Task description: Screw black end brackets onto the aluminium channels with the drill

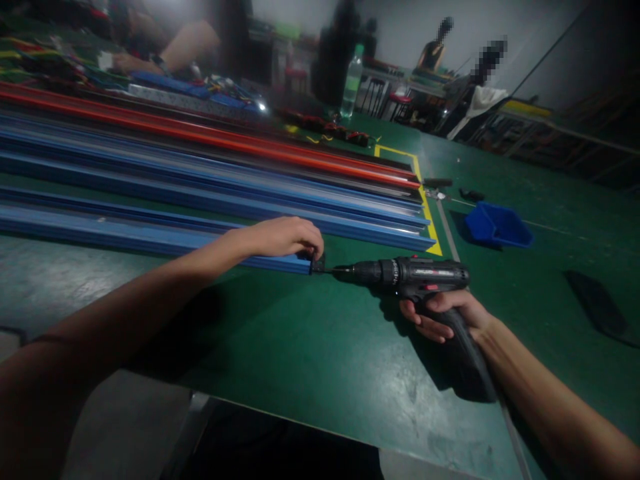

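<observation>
A black power drill (pixel 425 275) points left, its handle wrapped by the fingers of my right hand (pixel 453 315). The thin bit reaches a small black end piece (pixel 318 264) at the right end of the nearest blue rail (pixel 280 263). Over that rail end, my left hand (pixel 287 239) bends its fingers down onto the black piece, fingertips pressed around it. Behind lie more blue rails (pixel 225 190) and a red rail (pixel 210 137), side by side on the green table (pixel 320 347).
At the right are a blue tray (pixel 500 225) and a flat black object (pixel 595 303). A clear bottle (pixel 353 83) stands behind the rails. Another person's arm (pixel 187 50) reaches in at the upper left, near wires. Yellow tape (pixel 433 230) borders the rail ends.
</observation>
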### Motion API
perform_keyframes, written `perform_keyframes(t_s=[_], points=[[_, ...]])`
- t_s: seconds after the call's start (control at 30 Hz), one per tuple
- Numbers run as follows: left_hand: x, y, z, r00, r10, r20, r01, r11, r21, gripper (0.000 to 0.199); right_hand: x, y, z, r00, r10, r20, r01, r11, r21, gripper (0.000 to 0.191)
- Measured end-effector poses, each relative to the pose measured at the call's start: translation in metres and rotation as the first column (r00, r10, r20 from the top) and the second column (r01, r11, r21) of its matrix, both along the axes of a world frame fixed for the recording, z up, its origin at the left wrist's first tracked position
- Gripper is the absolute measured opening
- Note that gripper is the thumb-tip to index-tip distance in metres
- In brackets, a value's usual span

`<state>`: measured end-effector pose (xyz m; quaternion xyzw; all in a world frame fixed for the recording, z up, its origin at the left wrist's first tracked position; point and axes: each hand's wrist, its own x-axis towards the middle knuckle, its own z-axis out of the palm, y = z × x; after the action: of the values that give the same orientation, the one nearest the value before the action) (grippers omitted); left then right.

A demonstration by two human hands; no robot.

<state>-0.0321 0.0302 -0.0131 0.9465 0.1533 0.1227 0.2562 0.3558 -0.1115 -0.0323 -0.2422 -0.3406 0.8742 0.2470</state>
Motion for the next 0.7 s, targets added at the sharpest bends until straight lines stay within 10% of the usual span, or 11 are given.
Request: perform_keyframes(t_s=[0.7], points=[[0.0003,-0.0003,0.0015,1.000,0.000,-0.010,0.000,1.000,-0.008,0.024,0.0025,0.0014,-0.0027,1.000,0.014,-0.007,-0.014,1.000,-0.007,0.035]])
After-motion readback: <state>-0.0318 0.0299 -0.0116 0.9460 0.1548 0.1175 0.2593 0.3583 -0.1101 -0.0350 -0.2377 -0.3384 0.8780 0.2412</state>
